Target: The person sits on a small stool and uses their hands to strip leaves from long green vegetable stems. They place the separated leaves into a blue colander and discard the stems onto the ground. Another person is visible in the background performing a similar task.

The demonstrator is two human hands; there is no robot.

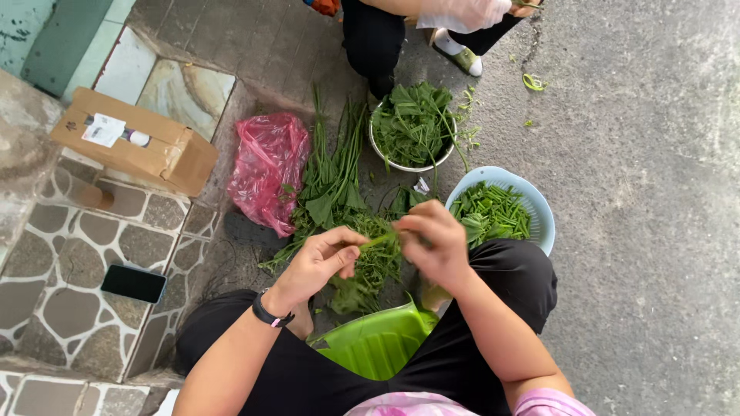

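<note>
My left hand (320, 262) and my right hand (432, 245) both pinch one green vegetable stem (379, 240) between them, above a heap of leafy greens (339, 196) on the ground. A black band is on my left wrist. To the right of my right hand stands a light blue basin (539, 212) filled with cut green stem pieces. Behind the heap a metal bowl (401, 163) holds picked leaves. A green plastic stool (378, 343) shows between my knees.
A red plastic bag (266, 169) lies left of the greens. A cardboard box (135, 142) and a black phone (133, 283) rest on the stone step at left. Another person crouches at the top, their shoe (462, 55) near the metal bowl. Grey pavement spreads right.
</note>
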